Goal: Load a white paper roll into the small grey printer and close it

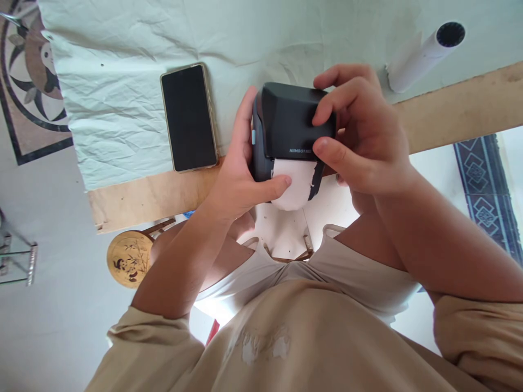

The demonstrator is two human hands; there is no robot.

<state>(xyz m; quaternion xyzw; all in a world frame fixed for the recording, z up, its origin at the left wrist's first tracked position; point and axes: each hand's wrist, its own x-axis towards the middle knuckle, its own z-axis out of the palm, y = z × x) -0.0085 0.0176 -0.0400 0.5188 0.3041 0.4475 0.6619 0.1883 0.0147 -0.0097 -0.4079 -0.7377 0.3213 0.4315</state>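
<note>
Both hands clamped on a small black plastic label printer (292, 122) over the table's near edge, left hand (239, 174) thumbing its white paper (295, 182), right hand (359, 130) gripping the lid, black phone (188, 117) nearby on the pale cloth (122, 81)

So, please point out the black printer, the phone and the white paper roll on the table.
black printer (292, 122), head view, on its dark lid.
phone (188, 117), head view, middle of its dark screen.
white paper roll (420, 59), head view, on its white side.
</note>
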